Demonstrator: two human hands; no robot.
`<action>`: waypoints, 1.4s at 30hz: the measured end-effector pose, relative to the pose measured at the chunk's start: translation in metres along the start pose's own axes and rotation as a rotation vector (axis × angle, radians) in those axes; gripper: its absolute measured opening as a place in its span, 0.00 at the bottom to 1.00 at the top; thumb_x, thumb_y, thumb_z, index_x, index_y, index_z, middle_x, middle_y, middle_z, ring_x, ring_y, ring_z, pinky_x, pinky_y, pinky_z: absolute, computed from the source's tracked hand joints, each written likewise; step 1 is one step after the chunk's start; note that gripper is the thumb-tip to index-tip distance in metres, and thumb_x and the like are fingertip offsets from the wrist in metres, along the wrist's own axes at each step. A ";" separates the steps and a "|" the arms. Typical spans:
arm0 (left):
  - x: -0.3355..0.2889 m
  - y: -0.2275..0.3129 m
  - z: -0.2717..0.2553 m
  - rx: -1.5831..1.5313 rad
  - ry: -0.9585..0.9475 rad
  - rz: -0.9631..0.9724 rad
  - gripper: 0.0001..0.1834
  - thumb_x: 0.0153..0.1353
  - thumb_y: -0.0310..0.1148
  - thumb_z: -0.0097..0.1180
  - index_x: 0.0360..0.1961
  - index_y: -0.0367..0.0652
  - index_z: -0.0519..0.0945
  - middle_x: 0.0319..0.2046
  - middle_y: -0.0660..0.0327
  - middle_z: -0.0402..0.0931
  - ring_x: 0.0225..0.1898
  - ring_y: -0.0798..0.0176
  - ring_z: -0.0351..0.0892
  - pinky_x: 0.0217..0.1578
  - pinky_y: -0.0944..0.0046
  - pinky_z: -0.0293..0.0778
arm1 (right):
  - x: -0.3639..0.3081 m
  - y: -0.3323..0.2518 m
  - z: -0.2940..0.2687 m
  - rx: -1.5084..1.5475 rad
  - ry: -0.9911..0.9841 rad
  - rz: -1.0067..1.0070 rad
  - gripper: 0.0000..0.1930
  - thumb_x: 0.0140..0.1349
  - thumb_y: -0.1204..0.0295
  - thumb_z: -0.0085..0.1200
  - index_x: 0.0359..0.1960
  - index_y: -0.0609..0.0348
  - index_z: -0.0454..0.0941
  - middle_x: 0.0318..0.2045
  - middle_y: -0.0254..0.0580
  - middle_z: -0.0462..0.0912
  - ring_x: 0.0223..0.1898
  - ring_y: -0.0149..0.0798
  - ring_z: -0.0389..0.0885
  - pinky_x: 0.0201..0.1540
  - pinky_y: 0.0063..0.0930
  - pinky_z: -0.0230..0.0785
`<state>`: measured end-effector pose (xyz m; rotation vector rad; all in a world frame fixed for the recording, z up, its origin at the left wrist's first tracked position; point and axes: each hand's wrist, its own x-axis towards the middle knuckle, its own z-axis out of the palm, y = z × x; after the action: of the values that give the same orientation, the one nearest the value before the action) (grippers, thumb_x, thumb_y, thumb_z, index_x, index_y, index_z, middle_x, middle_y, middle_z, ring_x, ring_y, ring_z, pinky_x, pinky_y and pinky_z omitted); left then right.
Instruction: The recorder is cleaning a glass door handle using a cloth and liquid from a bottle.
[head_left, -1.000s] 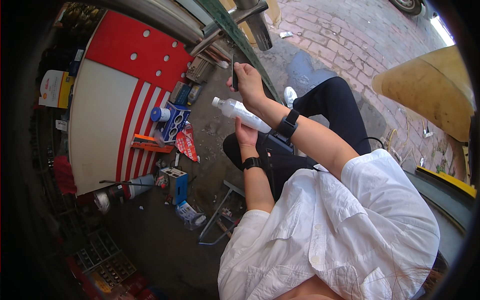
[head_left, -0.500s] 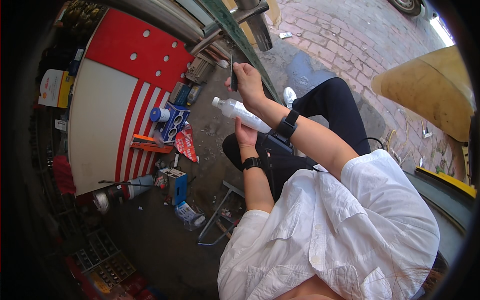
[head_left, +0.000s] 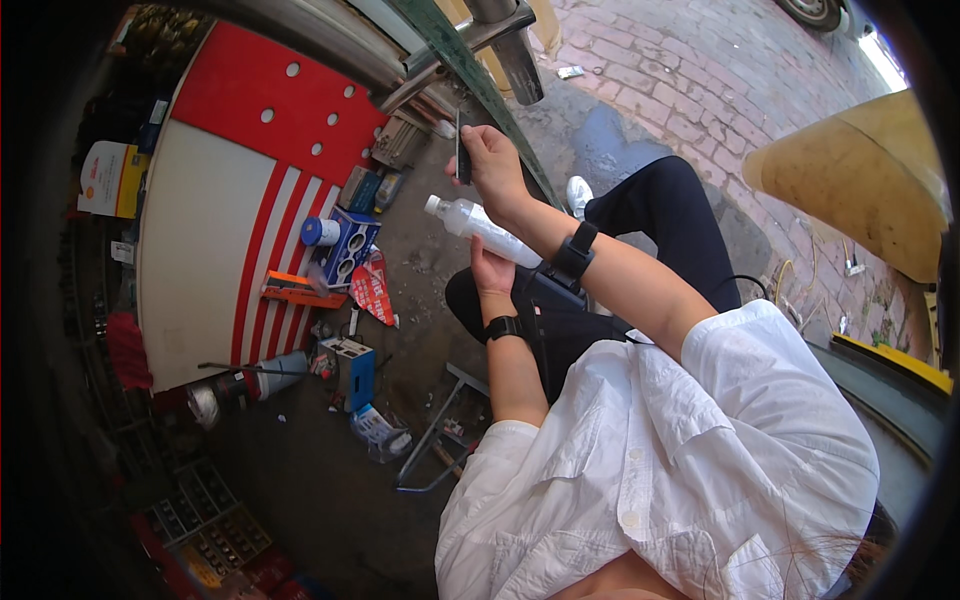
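My left hand is wrapped round the lower part of a clear plastic bottle, which lies tilted with its capped neck pointing left. Something whitish shows in the bottle or on its wall; I cannot tell which. Above the bottle, my right hand pinches a thin, flat, dark object, seen nearly edge-on and held upright. Its kind is not clear. The right forearm crosses over the bottle's base end. Each wrist has a black band with a small dark device on it.
A red and white striped panel stands at left. Beside it on the floor are a blue box, an orange box and another blue box. A metal frame lies nearby. A glass edge and metal bars rise ahead.
My right hand and the dark object have shifted very slightly to the left. The left hand and the bottle stay in place.
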<state>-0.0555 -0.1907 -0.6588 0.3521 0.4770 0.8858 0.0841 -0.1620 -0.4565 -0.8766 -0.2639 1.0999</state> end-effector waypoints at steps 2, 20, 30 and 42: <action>0.001 -0.002 0.000 0.006 0.011 -0.012 0.37 0.61 0.50 0.59 0.67 0.46 0.62 0.63 0.60 0.65 0.65 0.55 0.62 0.65 0.49 0.57 | 0.000 -0.005 0.007 0.001 -0.022 -0.017 0.14 0.73 0.62 0.42 0.40 0.63 0.69 0.21 0.45 0.80 0.18 0.33 0.77 0.24 0.24 0.71; 0.003 0.001 -0.015 -0.002 0.052 -0.047 0.37 0.61 0.49 0.60 0.67 0.48 0.62 0.63 0.60 0.65 0.64 0.55 0.62 0.66 0.48 0.56 | 0.001 -0.008 0.023 -0.047 -0.070 -0.096 0.13 0.75 0.63 0.36 0.40 0.62 0.63 0.26 0.53 0.83 0.24 0.41 0.84 0.29 0.30 0.78; 0.005 0.000 -0.015 -0.015 0.008 -0.060 0.37 0.61 0.49 0.60 0.67 0.48 0.62 0.62 0.61 0.66 0.63 0.56 0.63 0.65 0.48 0.57 | 0.005 0.001 0.023 -0.072 -0.047 -0.107 0.13 0.76 0.63 0.35 0.40 0.62 0.62 0.27 0.53 0.84 0.26 0.40 0.84 0.30 0.29 0.78; 0.000 0.000 -0.001 0.021 0.011 0.000 0.37 0.61 0.49 0.59 0.67 0.47 0.62 0.63 0.60 0.65 0.64 0.55 0.63 0.65 0.49 0.57 | 0.007 0.012 0.007 -0.338 0.151 -0.240 0.16 0.70 0.60 0.50 0.37 0.64 0.73 0.26 0.36 0.81 0.26 0.30 0.80 0.35 0.25 0.76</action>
<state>-0.0555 -0.1904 -0.6600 0.3668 0.4963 0.8839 0.0753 -0.1501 -0.4622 -1.1900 -0.4255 0.7717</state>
